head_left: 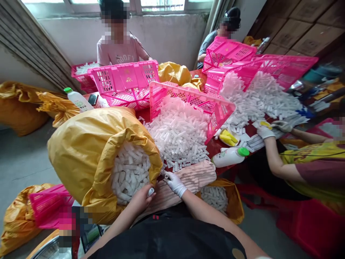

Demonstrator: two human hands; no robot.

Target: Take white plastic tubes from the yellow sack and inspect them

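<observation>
Right at the hands, only a narrow working gap, between the open mouth of a yellow plastic sack [81, 162] on the left and a ridged peach-coloured mass [195, 176] ahead, its kind not clear. Left hand [140, 202]: bare, fingers loosely curled, a small white spot at the fingertips, too small to tell if pinched or not. Right hand [175, 185]: in a white glove, fingers pinching one short white plastic tube [166, 176] just above the peach mass.

Inside the sack, close beside the left hand, many more such tubes, loose and crossing. Ahead of both hands, a big heap of white tubes [176, 138] on a red table [215, 148], spilling against a tilted pink plastic crate [188, 94]. Farther right of the hands, a white bottle with green cap [229, 157] lying at the table edge, and a co-worker's gloved hands [265, 131] well apart. Below the right hand, a second yellow sack [231, 194]. Far left of the hands, open grey floor [27, 162].
</observation>
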